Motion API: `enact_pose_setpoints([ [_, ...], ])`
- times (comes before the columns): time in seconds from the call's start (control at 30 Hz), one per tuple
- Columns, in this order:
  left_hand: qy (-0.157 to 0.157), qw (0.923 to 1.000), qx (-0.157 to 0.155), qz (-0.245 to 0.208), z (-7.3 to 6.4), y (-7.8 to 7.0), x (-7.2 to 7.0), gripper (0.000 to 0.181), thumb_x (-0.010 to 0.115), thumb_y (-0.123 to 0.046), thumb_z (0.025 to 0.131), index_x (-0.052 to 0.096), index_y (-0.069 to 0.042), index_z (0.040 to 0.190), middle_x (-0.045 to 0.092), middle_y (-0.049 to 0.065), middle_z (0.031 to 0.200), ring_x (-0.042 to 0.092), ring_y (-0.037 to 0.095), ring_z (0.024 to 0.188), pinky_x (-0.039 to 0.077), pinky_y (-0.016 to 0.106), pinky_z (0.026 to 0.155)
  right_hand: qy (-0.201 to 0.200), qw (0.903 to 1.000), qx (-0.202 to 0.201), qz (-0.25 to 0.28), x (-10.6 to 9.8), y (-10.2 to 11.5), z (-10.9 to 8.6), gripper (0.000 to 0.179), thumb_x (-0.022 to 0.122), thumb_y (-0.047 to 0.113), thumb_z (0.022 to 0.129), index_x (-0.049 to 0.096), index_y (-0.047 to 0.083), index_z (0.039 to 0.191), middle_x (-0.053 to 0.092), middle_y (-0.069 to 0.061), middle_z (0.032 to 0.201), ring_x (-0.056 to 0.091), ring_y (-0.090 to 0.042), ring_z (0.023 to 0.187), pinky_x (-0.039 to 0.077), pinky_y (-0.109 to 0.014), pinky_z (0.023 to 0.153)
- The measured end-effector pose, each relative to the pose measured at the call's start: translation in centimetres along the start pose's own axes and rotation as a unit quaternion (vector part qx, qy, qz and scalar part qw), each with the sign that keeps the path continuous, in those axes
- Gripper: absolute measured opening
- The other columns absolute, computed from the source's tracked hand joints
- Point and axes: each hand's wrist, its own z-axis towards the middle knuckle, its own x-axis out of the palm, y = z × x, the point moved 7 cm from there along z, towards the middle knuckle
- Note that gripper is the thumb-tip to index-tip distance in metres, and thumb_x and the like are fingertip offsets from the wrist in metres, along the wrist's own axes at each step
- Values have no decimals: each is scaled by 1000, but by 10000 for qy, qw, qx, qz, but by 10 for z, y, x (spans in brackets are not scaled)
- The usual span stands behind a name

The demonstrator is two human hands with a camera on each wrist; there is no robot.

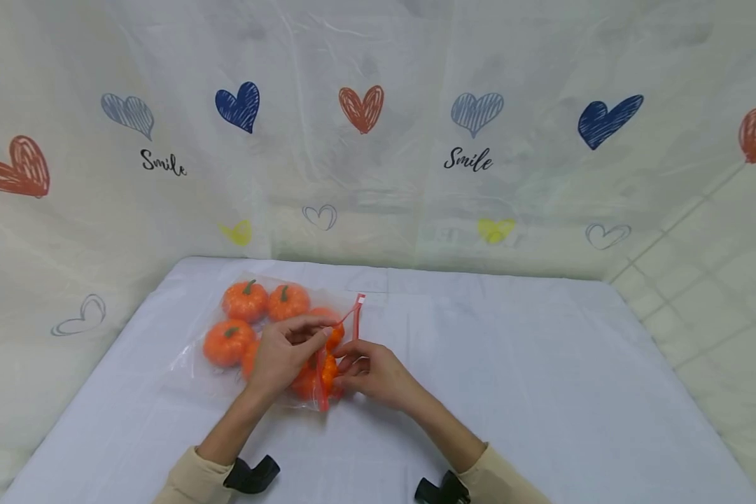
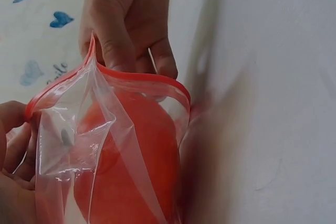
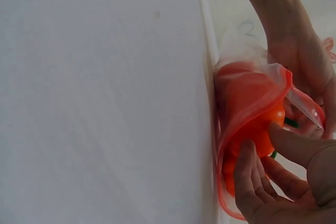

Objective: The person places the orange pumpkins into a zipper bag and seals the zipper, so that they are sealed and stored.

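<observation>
A clear zip bag (image 1: 189, 367) with a red zip edge (image 1: 322, 392) lies on the table, holding several small orange pumpkins (image 1: 228, 343) with green stems. My left hand (image 1: 282, 353) pinches one side of the bag's mouth; the left wrist view shows the edge (image 2: 147, 77) parted. At that mouth is my right hand (image 1: 378, 374), thumb and fingers gripping an orange pumpkin (image 3: 270, 121) there. In the right wrist view, red-edged plastic partly covers this pumpkin. The left hand hides some pumpkins in the head view.
A white cloth covers the table (image 1: 510, 378), which reaches well to the right of the bag. Behind it hangs a pale curtain (image 1: 403, 175) printed with hearts. A black wrist mount (image 1: 252, 476) sits on each sleeve.
</observation>
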Motion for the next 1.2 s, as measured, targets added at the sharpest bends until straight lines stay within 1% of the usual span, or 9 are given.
enact_pose_setpoints([
  [0.17, 26, 9999, -13, -129, 0, 1, 0, 21, 77, -27, 95, 80, -15, 112, 80, 17, 103, 71, 15, 81, 56, 22, 69, -53, 9998, -95, -149, 4, 3, 4, 36, 81, 12, 90, 68, 3, 122, 75, -11, 102, 70, -11, 82, 57, -20, 67],
  [0.27, 23, 9999, -50, -154, 0, 1, 0, 20, 77, -28, 95, 81, -18, 112, 79, 17, 103, 69, 14, 80, 55, 22, 68, -58, 9998, -130, -149, 5, 4, 5, 36, 82, 12, 90, 68, 3, 122, 76, -12, 102, 71, -12, 83, 57, -19, 67],
  [0.4, 8, 9999, -79, -124, 0, 0, 0, 17, 77, -27, 95, 81, -21, 111, 79, 16, 103, 68, 13, 80, 54, 22, 68, -97, 9996, -146, -227, 6, 4, 7, 35, 82, 14, 89, 69, 7, 121, 76, -8, 102, 70, -12, 86, 57, -19, 69],
  [0.57, 42, 9999, -69, -70, 0, 0, 0, 18, 77, -27, 96, 81, -21, 112, 79, 14, 105, 70, 14, 85, 56, 23, 71, -163, 9987, -287, -390, 6, 6, 9, 34, 83, 14, 89, 71, 6, 120, 76, -7, 103, 69, -13, 88, 56, -19, 73],
  [0.67, 27, 9999, -120, -75, 0, 2, 0, 18, 77, -29, 96, 81, -21, 112, 79, 13, 107, 70, 15, 86, 55, 23, 70, -179, 9982, -343, -455, 7, 7, 10, 34, 83, 14, 89, 71, 6, 120, 76, -6, 104, 69, -12, 88, 56, -18, 74],
  [0.77, 9, 9998, -174, -128, 0, 4, 0, 19, 77, -31, 96, 81, -22, 111, 79, 13, 108, 68, 15, 83, 54, 23, 66, -192, 9982, -329, -458, 6, 7, 9, 33, 83, 15, 89, 72, 6, 120, 76, -6, 103, 68, -12, 88, 56, -18, 73],
  [0.97, -9, 9996, -136, -246, 1, 2, 0, 19, 76, -30, 96, 80, -20, 112, 78, 16, 108, 65, 14, 76, 53, 23, 63, -208, 9986, -244, -423, 4, 9, 5, 30, 83, 15, 89, 72, 8, 117, 75, -5, 101, 67, -13, 86, 56, -19, 70],
  [1.1, -33, 9997, -79, -243, 0, 2, -1, 19, 76, -28, 97, 80, -18, 113, 78, 18, 109, 64, 14, 75, 53, 24, 63, -213, 9984, -306, -429, 4, 9, 5, 28, 83, 15, 89, 73, 8, 114, 74, -5, 98, 67, -13, 84, 56, -19, 69],
  [1.2, -81, 9996, -80, -259, -1, 2, -1, 19, 76, -29, 96, 80, -19, 112, 77, 19, 108, 65, 13, 74, 51, 23, 61, -240, 9982, -347, -420, 5, 8, 6, 27, 83, 14, 89, 73, 7, 113, 74, -5, 96, 67, -13, 82, 56, -18, 69],
])
